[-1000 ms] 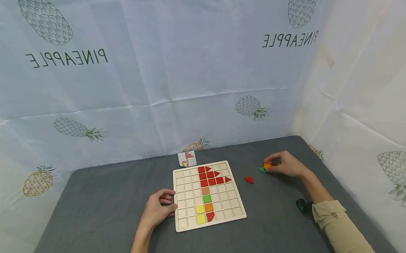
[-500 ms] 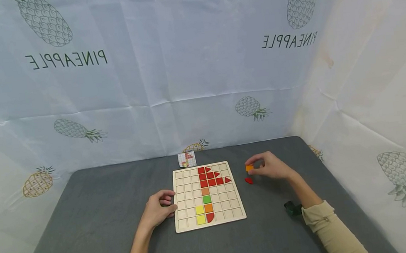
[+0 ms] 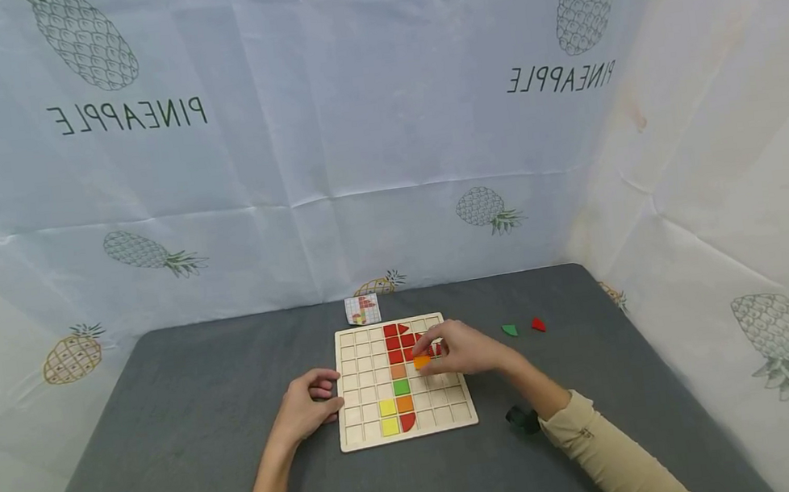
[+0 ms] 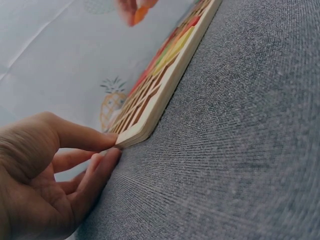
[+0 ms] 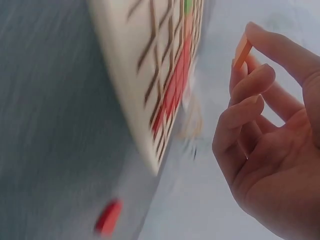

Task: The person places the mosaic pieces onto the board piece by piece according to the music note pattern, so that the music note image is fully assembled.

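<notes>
My left hand (image 3: 305,405) pinches the left edge of a wooden grid board (image 3: 450,413); the left wrist view shows its thumb on top of a corner and fingertips beneath. Above the board, my right hand (image 3: 473,348) holds an orange square tile (image 3: 421,362) between thumb and fingertips, apart from the grid in the right wrist view. Set in the grid are red squares (image 3: 392,344) and red triangles, a green square (image 3: 401,387), orange squares (image 3: 404,404), yellow squares (image 3: 387,407) and a red quarter-round tile (image 3: 408,421). My right fingers hide some red tiles.
Right of the board lie a green tile (image 3: 510,330) and a red tile (image 3: 538,324). The right wrist view has a blurred red tile (image 5: 108,218) near the board. Behind the board lies a small pattern card (image 3: 362,310). A pineapple-print cloth (image 3: 307,248) hangs behind the grey table (image 3: 204,430).
My right hand has carried the orange tile left, from beside the green tile to over the board. The green and red tiles at right are uncovered now. My left hand stays put.
</notes>
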